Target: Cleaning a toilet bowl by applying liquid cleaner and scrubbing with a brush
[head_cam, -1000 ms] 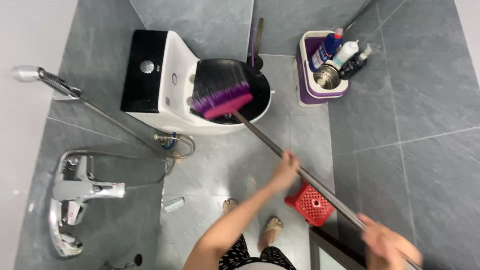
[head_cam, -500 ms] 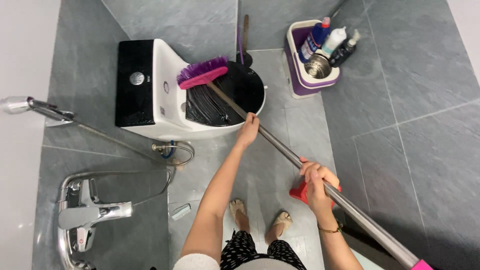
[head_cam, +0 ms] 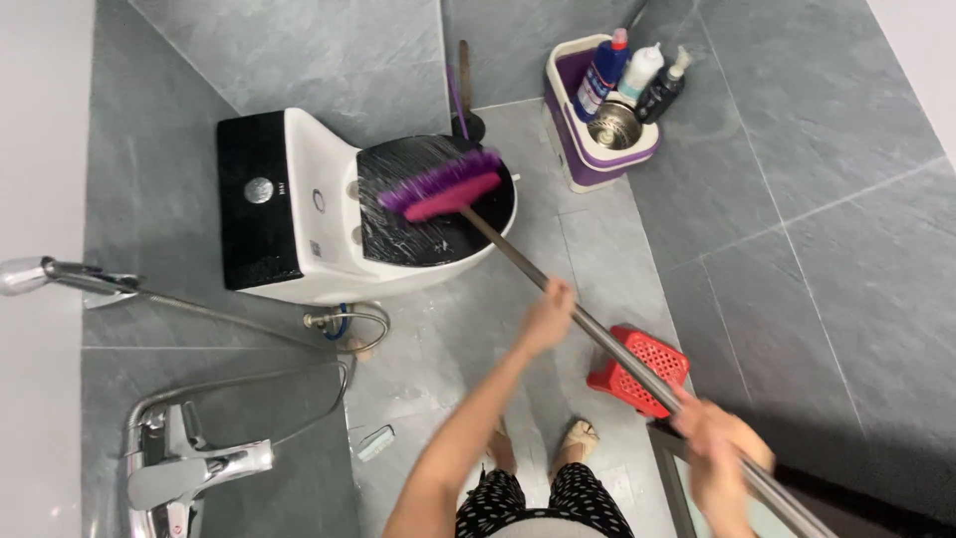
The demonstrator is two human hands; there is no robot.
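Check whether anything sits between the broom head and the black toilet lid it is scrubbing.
Nothing visible does. The broom head lies right on the black toilet lid, bristles spread over it. The left hand and right hand both grip the metal handle, which passes above the red basket.

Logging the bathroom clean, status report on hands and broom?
Left hand and right hand both gripping the broom handle. Bristles on the black toilet lid. Red basket under the handle.

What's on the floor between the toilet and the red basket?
In the head view, only bare wet grey floor; the broom handle crosses above it from toilet to red basket.
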